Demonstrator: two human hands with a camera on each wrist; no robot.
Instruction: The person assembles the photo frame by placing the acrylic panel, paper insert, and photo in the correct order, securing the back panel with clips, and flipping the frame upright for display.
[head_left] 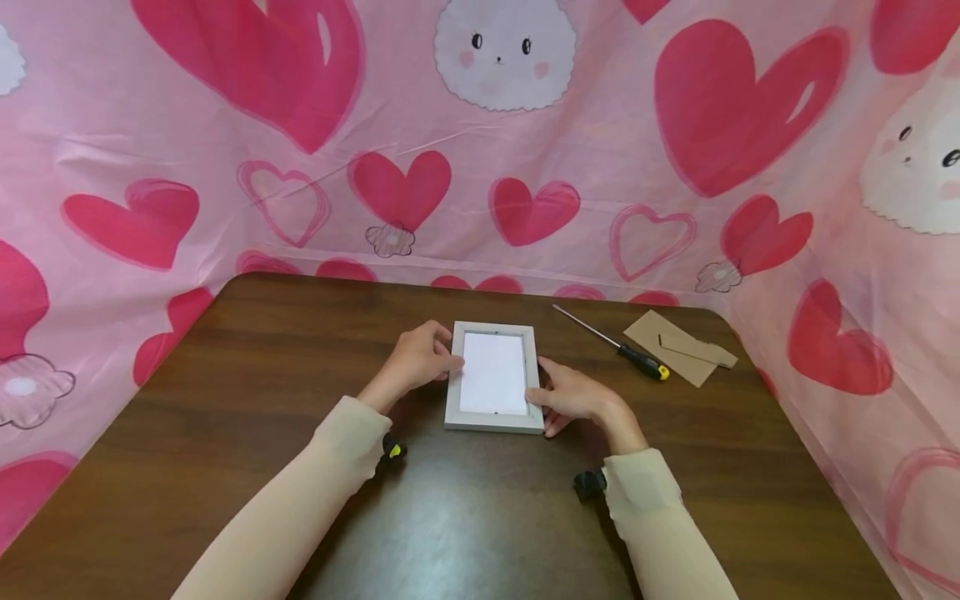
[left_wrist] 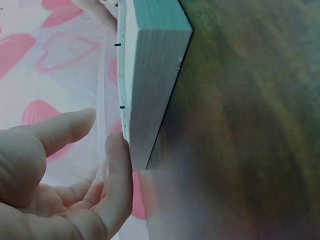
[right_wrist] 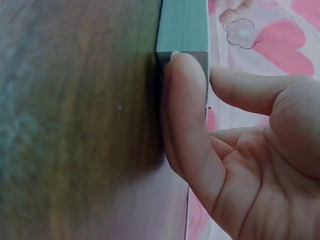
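A pale grey picture frame (head_left: pixel 495 423) lies on the table with a white panel (head_left: pixel 492 375) inside its rim. Small dark tabs show at the panel's top and bottom. My left hand (head_left: pixel 423 354) is at the frame's left edge; in the left wrist view a fingertip (left_wrist: pixel 117 145) touches the frame's side (left_wrist: pixel 155 75), while the thumb stands apart from it. On the right edge, my right hand (head_left: pixel 573 393) grips the frame near its lower corner. The right wrist view shows the thumb on its upper edge and a finger (right_wrist: pixel 187 100) along its side.
To the right of the frame lies a screwdriver (head_left: pixel 641 361) with a black and yellow handle. Beside it is a brown backing board (head_left: pixel 675 354) with its stand flap. Heart-patterned pink cloth (head_left: pixel 457 275) rises behind the wooden table (head_left: pixel 300 333) and along its sides.
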